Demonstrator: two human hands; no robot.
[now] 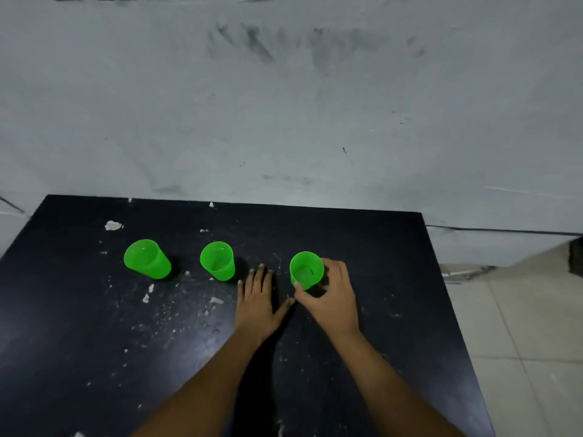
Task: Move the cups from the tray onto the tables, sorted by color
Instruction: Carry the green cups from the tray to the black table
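Note:
Three green plastic cups stand upright in a row on a black table (94, 326). The left cup (147, 258) and the middle cup (217, 260) stand free. My right hand (331, 294) wraps around the right cup (306, 269), thumb on its near side and fingers on its right side, with the cup resting on the table. My left hand (257, 299) lies flat on the table, fingers spread, between the middle and right cups, holding nothing. No tray is in view.
The black table is scratched and strewn with white paint flakes (113, 225). A grey scuffed wall (284, 105) rises right behind the table's far edge. Pale floor tiles (530, 326) show past the table's right edge.

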